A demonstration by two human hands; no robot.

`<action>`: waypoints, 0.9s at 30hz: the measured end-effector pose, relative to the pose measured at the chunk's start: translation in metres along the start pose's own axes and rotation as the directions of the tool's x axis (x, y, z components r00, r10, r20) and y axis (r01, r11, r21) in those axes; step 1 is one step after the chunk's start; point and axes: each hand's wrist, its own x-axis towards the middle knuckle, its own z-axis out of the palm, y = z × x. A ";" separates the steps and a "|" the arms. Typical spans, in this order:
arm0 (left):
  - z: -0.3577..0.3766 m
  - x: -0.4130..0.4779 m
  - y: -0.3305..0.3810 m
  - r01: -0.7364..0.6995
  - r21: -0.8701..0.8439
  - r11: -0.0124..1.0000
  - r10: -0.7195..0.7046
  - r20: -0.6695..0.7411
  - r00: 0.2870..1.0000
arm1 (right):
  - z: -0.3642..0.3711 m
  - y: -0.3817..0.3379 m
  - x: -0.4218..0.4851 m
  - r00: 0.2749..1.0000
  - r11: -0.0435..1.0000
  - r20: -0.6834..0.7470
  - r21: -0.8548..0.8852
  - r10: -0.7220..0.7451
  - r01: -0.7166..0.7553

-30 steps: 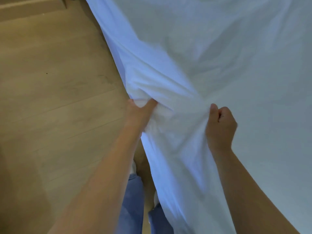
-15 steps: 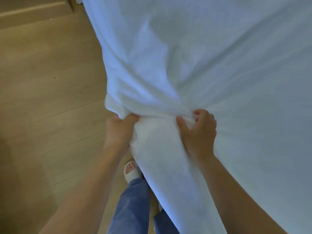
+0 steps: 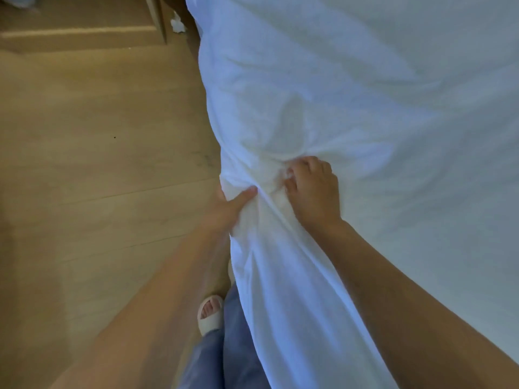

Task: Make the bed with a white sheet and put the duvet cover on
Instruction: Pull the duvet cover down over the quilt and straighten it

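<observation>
Both hands clamp one bunch of sheet (image 3: 351,94) at mid-frame: my left hand (image 3: 229,207) pinches it under the thumb, and my right hand (image 3: 313,192) curls its fingers into it just beside. The sheet fills the right of the frame, its edge hanging by the floor (image 3: 98,164). I judge we're on spreading the sheet; next, pull it taut and tuck the edge.
</observation>
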 end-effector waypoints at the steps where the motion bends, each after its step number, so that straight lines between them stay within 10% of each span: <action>1: 0.004 0.008 0.012 -0.055 -0.047 0.997 0.056 0.007 0.998 | 0.000 0.001 0.005 1.000 0.999 -0.005 -0.040 0.008 -0.008; 5: 0.025 0.032 0.040 -0.177 -0.030 0.984 0.175 -0.057 0.983 | -0.009 0.006 0.014 0.991 0.995 -0.112 0.065 -0.068 0.075; 11: 0.055 0.036 0.052 -0.055 0.072 0.996 0.069 -0.204 0.977 | -0.057 0.067 0.019 0.780 0.775 -0.301 0.533 0.549 -0.340; 21: 0.027 -0.005 0.077 -0.282 0.460 0.842 0.463 -0.348 0.816 | -0.026 0.059 0.038 0.951 0.929 0.052 0.205 0.304 -0.308; 27: 0.025 0.022 0.090 0.119 0.727 0.676 0.155 -0.298 0.942 | -0.026 0.021 0.053 0.962 0.937 0.196 0.259 0.188 -0.236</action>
